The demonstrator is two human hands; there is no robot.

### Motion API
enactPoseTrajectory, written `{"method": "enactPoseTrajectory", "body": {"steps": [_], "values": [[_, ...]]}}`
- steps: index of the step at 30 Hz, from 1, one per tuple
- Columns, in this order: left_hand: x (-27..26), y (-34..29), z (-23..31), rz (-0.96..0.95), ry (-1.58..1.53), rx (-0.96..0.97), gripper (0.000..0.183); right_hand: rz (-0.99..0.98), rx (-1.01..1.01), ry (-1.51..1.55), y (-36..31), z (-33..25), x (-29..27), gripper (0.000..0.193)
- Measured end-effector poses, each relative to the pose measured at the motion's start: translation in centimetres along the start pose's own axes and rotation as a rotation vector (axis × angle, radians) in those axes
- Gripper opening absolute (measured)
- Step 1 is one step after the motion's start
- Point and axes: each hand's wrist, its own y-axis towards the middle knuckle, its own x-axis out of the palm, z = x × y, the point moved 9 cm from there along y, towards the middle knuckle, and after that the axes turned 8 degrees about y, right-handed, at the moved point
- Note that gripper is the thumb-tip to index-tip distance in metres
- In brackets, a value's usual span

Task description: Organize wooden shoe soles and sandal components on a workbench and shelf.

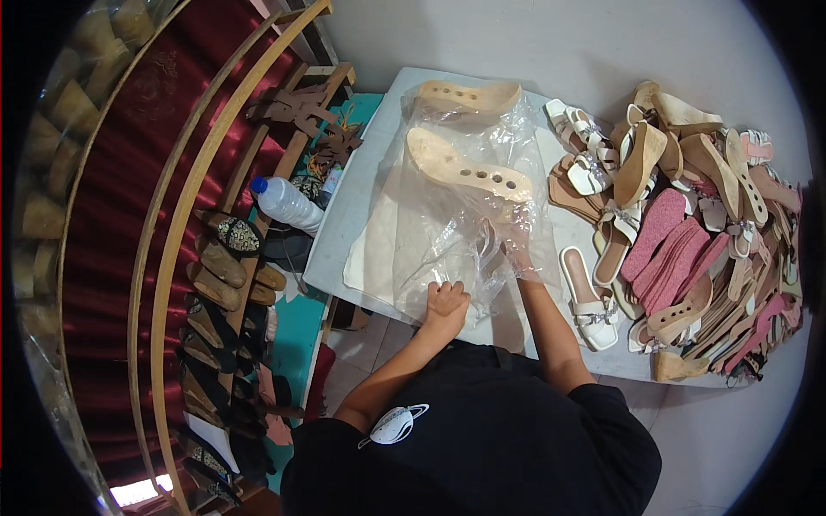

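Observation:
A clear plastic bag [447, 232] lies spread over the near half of the table in front of me. My left hand [447, 303] is closed on the bag's near edge, with the plastic bunched in its fingers. Inside the bag, my right hand [519, 248] is at the heel end of a pale wooden shoe sole [465, 168] with a row of holes. It seems to grip that end, though the crumpled plastic blurs its fingers. Farther back, another wooden sole [469, 96] with holes lies at the bag's far end.
White sandals [589, 297], pink soles [675, 258] and wooden wedge soles crowd the table's right side. At the left stand a water bottle [288, 204] with a blue cap and a wooden rack [225, 129] with shoes below it. A wall closes off the back.

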Motion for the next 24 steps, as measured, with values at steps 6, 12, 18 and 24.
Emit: {"method": "enactPoseTrajectory", "body": {"steps": [6, 12, 18, 24], "values": [[1.1, 3.7, -4.3, 0.074, -0.286, -0.314, 0.043, 0.014, 0.342, 0.764, 1.6, 3.5, 1.9, 0.063], [4.9, 11.1, -7.8, -0.100, -0.369, -0.411, 0.069, -0.150, 0.040, 0.259, 1.5, 3.1, -0.6, 0.055], [5.8, 9.6, -11.6, -0.194, -0.324, -0.756, 0.097, -0.045, -0.104, -0.479, 2.9, 2.1, -7.2, 0.050], [5.5, 9.7, -15.1, 0.275, -0.596, -0.739, 0.096, -0.152, -0.259, -0.784, 2.2, 2.2, -2.0, 0.046]]}}
